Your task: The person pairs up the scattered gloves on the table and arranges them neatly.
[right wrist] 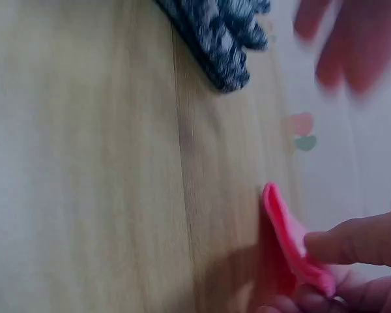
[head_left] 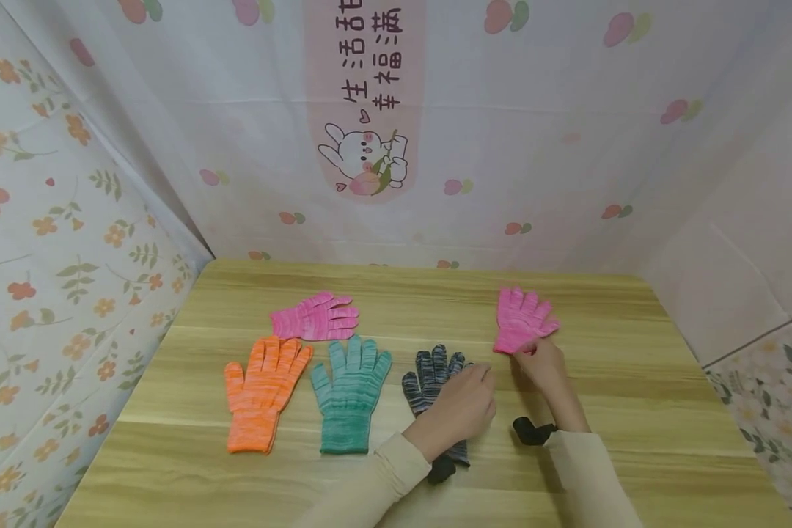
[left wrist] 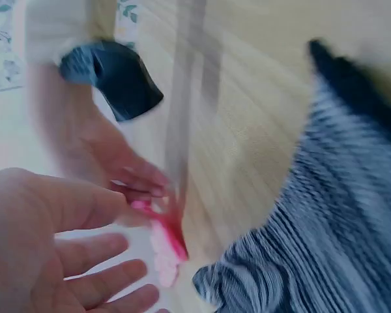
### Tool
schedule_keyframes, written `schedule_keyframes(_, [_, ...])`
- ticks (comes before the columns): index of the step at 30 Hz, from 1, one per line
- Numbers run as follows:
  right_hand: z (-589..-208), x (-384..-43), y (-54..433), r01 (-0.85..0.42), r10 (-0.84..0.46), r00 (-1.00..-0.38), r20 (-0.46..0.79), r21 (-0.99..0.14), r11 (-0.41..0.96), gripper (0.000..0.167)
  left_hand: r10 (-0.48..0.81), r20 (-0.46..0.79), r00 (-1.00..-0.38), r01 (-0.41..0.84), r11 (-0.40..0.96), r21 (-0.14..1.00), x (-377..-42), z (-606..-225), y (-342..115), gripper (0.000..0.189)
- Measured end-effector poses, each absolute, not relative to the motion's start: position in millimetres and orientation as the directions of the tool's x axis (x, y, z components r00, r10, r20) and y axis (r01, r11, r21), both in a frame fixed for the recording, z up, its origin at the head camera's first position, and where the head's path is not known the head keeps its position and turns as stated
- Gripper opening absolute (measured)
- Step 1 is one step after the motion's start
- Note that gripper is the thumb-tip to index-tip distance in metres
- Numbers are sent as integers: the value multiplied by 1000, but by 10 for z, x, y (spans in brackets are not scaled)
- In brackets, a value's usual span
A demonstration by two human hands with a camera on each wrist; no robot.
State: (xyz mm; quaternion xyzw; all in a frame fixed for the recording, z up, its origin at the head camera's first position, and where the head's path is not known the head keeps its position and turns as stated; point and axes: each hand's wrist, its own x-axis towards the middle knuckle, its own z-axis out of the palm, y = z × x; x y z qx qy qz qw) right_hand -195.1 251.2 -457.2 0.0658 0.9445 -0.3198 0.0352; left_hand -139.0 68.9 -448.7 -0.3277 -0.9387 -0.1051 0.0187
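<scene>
My right hand [head_left: 543, 363] pinches the cuff of a pink knit glove [head_left: 521, 319] at the table's back right. In the right wrist view, the thumb and fingers grip the pink cuff [right wrist: 290, 241], which is lifted off the wood. My left hand [head_left: 458, 407] hangs over a black-and-grey striped glove [head_left: 429, 378], hiding part of it. With its fingers spread and holding nothing, the left hand [left wrist: 72, 241] shows beside the striped glove [left wrist: 339, 208] in the left wrist view.
Left of the striped glove lie a teal glove [head_left: 350, 400] and an orange glove [head_left: 260, 400], fingers pointing away. Another pink glove [head_left: 313, 319] lies sideways behind them. The wooden table [head_left: 633, 352] ends at a patterned curtain [head_left: 534, 147].
</scene>
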Motion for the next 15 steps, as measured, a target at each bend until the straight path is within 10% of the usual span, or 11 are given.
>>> schedule_keyframes(8, [-4378, -1715, 2464, 61, 171, -981, 97, -679, 732, 13, 557, 50, -829, 444, 601, 665, -1574, -4531, 1035, 60])
schedule_keyframes(15, [-4262, -1513, 2401, -53, 254, -931, 262, -786, 616, 33, 505, -63, -861, -51, 37, 998, -1527, -4433, 1385, 69])
